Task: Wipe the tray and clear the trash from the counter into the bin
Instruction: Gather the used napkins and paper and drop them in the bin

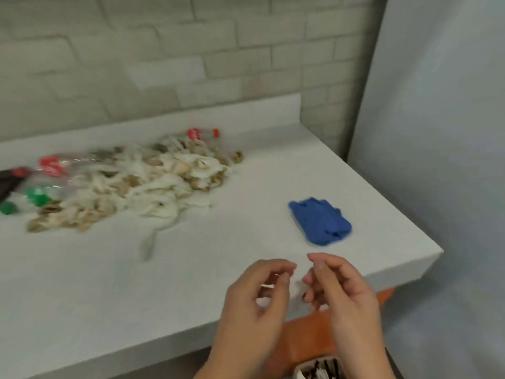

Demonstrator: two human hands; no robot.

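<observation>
A pile of trash (131, 184) lies on the left of the white counter (109, 283): crumpled white tissue, brownish scraps and clear plastic bottles with red and green labels. A crumpled blue cloth (319, 221) sits on the counter near its right corner. My left hand (254, 305) and my right hand (344, 294) hover close together over the counter's front edge, fingers loosely curled. A small white scrap (298, 287) shows between them at the right hand's fingertips; whether those fingers pinch it is blurred. No tray is recognisable.
An orange surface (308, 337) shows below the counter's front edge under my hands. A container holding white and dark scraps (319, 372) peeks in at the bottom. A brick wall backs the counter and a grey panel (437, 132) stands at the right.
</observation>
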